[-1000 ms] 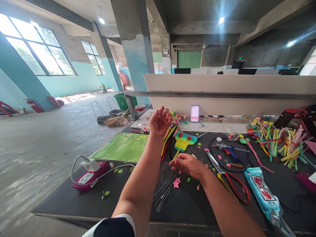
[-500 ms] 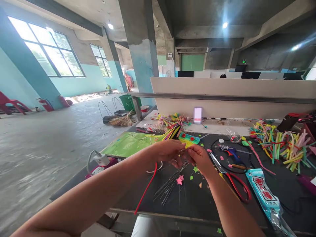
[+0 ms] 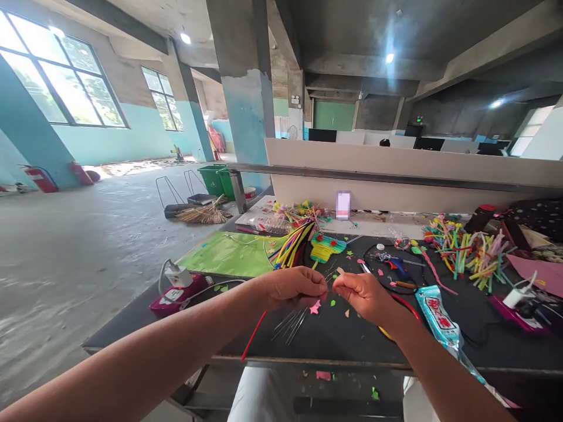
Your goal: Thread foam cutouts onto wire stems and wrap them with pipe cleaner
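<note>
1. Thin metal wires (image 3: pixel 298 326) are spread loosely on the black tabletop, below the fingertips and partly hidden by the left hand (image 3: pixel 301 287). Because they are crossed and unsecured, they could be scattered, or a fingertip pricked, if the hands are lowered carelessly.

2. Thumb and fingers are drawn into a pinch on the left hand, and likewise on the right hand (image 3: pixel 363 298); the two sets of tips are held near each other but apart. Whether anything is pinched cannot be told; a piece so fine could slip if gripped too lightly.

3. A pink star (image 3: pixel 315 306) lies just beside the wires and could be brushed away by a knuckle.

4. A red strip (image 3: pixel 254 336) is run out from behind the left forearm to the table's front edge, where it could be snagged by the arm.

5. The scissors (image 3: pixel 410 307) are partly covered by the right wrist and could be knocked by it.

6. Farther off, a blue tool (image 3: pixel 399 268) is surrounded by black cord (image 3: pixel 368 253), which could be caught if that arm is swung outward.
</note>
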The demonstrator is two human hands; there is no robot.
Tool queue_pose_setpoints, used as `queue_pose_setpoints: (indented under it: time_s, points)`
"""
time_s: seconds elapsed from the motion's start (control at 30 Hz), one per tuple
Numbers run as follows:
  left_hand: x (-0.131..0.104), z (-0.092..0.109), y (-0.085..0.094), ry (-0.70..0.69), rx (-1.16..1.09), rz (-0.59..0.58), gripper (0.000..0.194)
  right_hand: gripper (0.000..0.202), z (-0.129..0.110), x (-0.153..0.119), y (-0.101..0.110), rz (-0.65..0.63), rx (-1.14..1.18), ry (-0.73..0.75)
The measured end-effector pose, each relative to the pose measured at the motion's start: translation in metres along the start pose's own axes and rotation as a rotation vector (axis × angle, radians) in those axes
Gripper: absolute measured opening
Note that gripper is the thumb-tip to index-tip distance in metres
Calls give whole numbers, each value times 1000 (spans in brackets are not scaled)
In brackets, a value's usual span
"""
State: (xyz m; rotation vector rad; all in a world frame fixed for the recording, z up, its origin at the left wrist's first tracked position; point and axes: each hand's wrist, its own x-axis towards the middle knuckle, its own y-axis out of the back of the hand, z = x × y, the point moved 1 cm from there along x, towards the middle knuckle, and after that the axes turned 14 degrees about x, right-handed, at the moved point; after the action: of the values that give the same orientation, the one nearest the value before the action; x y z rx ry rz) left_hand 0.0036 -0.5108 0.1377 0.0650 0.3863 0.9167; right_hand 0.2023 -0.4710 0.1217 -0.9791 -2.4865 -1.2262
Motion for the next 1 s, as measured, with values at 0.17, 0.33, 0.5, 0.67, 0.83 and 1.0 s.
queue_pose_setpoints:
  time_s: [0.17,0.33,0.5,0.67,0.83,1.0]
  points:
    - [5,1,-17,75,242,-3,26,14,-11,-23,7,-193,-290,8]
    - [3,6,-33,70,395,39,17,12,-21,-38,8,-231,-441,58]
    - [-3,7,-41,108,462,61,16,15,-17,-52,-2,-190,-409,53]
    - [-19,4,-29,161,413,68,22,15,10,-72,13,-167,-365,-63]
    - [-28,10,-11,136,409,68,25,24,12,-63,37,48,-10,-285]
    - [-14,31,-19,85,475,56,20,24,-40,-26,11,-61,210,-184]
